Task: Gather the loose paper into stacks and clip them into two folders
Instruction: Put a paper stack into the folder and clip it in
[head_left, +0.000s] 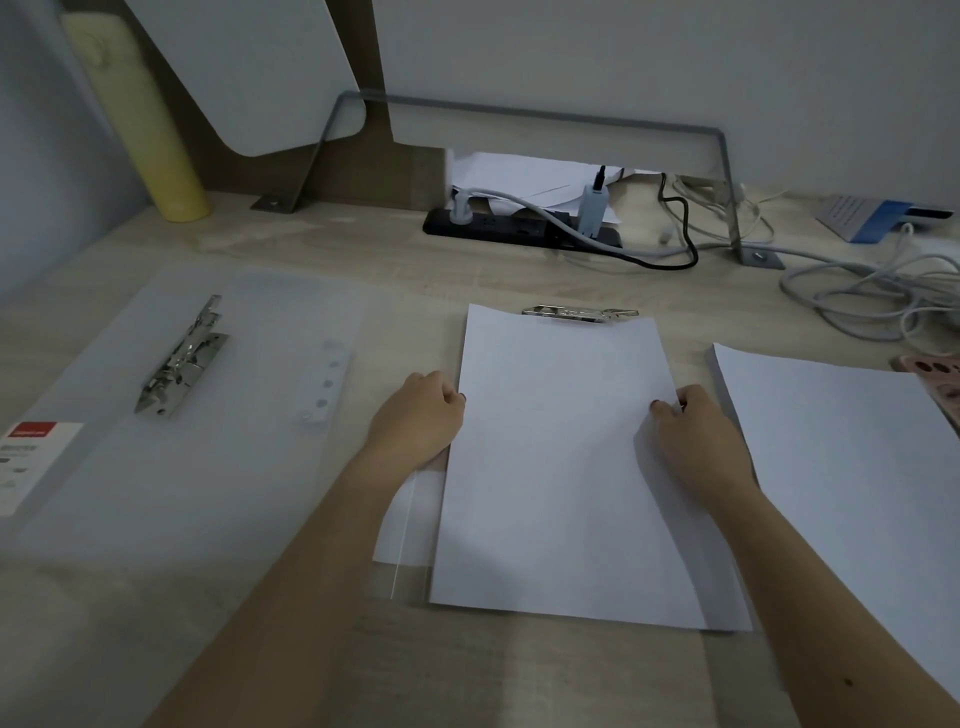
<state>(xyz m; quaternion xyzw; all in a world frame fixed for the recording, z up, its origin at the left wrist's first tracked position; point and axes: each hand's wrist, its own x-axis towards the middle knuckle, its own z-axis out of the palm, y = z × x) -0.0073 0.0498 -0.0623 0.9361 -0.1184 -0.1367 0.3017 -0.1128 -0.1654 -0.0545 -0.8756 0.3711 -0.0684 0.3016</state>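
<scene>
A stack of white paper (561, 467) lies in front of me on a clear folder whose bare part (410, 525) shows at its left edge. The stack's top edge reaches the folder's metal clip (579, 313). My left hand (418, 418) grips the stack's left edge. My right hand (696, 441) holds the right edge, thumb on top. A second clear folder (208, 415) lies open at the left, its metal clip (182, 358) bare. Another paper stack (841, 467) rests at the right.
A black power strip (519, 231) with plugs and loose papers sits at the back. Tangled grey cables (872, 296) lie back right. A yellow bottle (140, 119) leans at back left. A grey metal frame (727, 171) spans the rear. A pink object (935, 374) pokes in at far right.
</scene>
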